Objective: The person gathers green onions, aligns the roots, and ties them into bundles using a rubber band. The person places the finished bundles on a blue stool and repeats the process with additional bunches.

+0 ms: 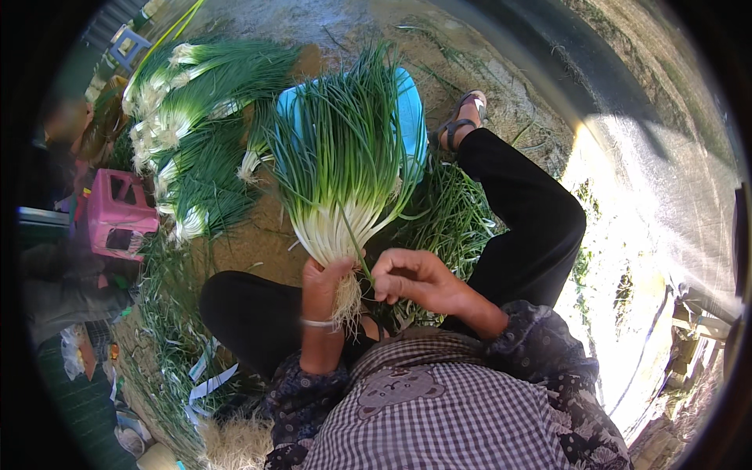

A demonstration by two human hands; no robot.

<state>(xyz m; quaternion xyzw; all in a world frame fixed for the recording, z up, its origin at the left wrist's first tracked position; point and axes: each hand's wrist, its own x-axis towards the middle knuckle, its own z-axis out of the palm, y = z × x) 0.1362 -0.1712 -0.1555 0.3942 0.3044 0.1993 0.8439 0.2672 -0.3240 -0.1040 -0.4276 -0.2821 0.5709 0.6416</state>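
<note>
A large bunch of green onions (337, 157) lies with its long green tops pointing away from me and its white stems toward me. My left hand (323, 278) is closed around the white stems just above the stringy roots (347, 301). Close beside it, my right hand (415, 280) has its thumb and fingers pinched on a thin green onion leaf (366, 266), which runs up across the white stems. Under the tops is a light blue plastic surface (411, 117), mostly covered, so its full shape is hidden.
Piled green onion bunches (184, 133) lie at the far left, beside a pink plastic stool (121, 215). Loose leaves (446, 207) cover the ground between my legs. White strips (211, 381) and a heap of cut roots (235, 440) lie at the near left.
</note>
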